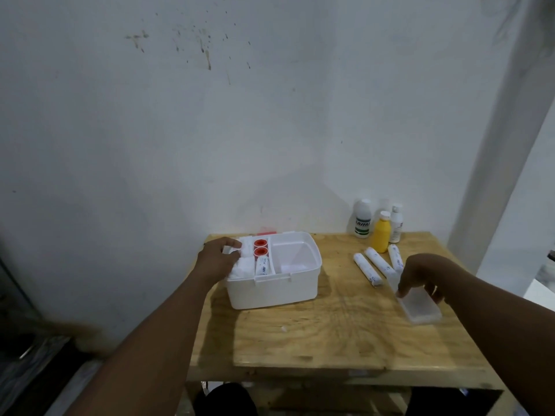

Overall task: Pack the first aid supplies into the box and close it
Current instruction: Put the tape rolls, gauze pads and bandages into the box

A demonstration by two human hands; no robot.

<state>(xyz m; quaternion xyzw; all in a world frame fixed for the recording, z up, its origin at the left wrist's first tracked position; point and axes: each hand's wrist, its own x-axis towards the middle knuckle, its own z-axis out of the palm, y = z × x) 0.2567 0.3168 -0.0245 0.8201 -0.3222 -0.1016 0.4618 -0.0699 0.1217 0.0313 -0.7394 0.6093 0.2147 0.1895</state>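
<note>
A white first aid box [279, 291] stands open on the wooden table [330, 334]. Its left part holds two red-capped tape rolls [260, 247], a bandage roll [262, 267] and white gauze; its right compartment looks bare. My left hand [220, 256] rests on the box's left rim, fingers over a white pack. My right hand [420, 277] touches the near end of a clear plastic case [419, 307] lying flat on the table. Three white bandage rolls [369, 270] lie beside it. A yellow bottle [381, 232] and two white bottles [362, 219] stand at the back right.
A stained white wall rises right behind the table. A white pillar [495, 175] stands to the right. The table's front edge is near my legs, and dark clutter sits on the floor at the left.
</note>
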